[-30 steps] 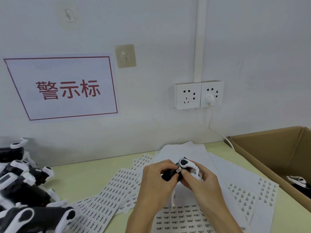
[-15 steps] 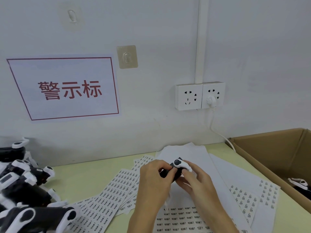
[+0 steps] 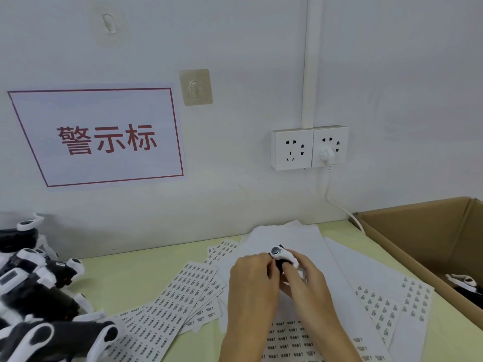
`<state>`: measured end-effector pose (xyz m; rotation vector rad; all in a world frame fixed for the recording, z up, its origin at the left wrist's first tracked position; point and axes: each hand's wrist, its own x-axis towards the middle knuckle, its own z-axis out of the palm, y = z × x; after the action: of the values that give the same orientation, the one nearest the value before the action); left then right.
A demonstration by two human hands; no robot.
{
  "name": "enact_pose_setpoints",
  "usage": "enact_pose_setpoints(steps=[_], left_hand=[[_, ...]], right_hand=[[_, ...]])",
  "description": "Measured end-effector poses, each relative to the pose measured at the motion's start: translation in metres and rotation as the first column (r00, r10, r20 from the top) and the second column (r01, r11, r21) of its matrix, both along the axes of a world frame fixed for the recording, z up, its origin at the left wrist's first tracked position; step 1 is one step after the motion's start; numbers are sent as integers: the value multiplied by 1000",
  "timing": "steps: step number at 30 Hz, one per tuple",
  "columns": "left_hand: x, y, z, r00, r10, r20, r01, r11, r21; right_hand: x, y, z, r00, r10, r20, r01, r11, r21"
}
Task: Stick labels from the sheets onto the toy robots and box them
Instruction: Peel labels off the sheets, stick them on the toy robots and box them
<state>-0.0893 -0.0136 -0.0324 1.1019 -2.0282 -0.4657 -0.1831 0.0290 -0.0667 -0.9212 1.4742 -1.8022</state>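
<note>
A small black-and-white toy robot [image 3: 281, 255] is held above the label sheets between both hands. My left hand [image 3: 252, 279] grips its left side and hides most of its black body. My right hand [image 3: 303, 276] grips it from the right, fingers pressing on its front. Label sheets [image 3: 183, 296] lie fanned over the pale green table, more label sheets [image 3: 386, 307] to the right. A pile of toy robots [image 3: 34, 291] fills the left edge. An open cardboard box [image 3: 407, 231] at the right holds one robot [image 3: 464, 282].
A white wall stands close behind the table, with a red-bordered sign [image 3: 102, 137], an adhesive hook [image 3: 196, 87] and a double socket [image 3: 309, 147]. A white cable [image 3: 339, 205] runs from the socket down behind the box. Blank white paper [image 3: 282, 233] lies under the hands.
The toy robot has been turned in my hands; its white arm with the round joint now points up and right. The stuck-on label seen a second ago is hidden by my fingers.
</note>
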Motion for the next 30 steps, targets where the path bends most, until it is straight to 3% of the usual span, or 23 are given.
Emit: enact_pose_setpoints(steps=[3, 11, 16, 21, 30], left_hand=[[-1, 3, -2, 999, 21, 33, -19, 999, -39], [0, 2, -6, 998, 15, -57, -16, 1000, -24], [14, -8, -6, 954, -61, -294, 101, 987, 124], [12, -5, 0, 945, -162, -284, 212, 965, 157], [3, 1, 0, 940, -58, -337, 134, 970, 205]], right_hand=[[2, 0, -1, 1000, 0, -5, 0, 1000, -2], [2, 5, -3, 1000, 13, 19, -13, 1000, -6], [0, 3, -2, 999, 35, 14, -34, 999, -24], [-4, 3, -3, 999, 36, 29, -34, 998, -46], [-2, 3, -3, 1000, 24, 18, -23, 998, -51]])
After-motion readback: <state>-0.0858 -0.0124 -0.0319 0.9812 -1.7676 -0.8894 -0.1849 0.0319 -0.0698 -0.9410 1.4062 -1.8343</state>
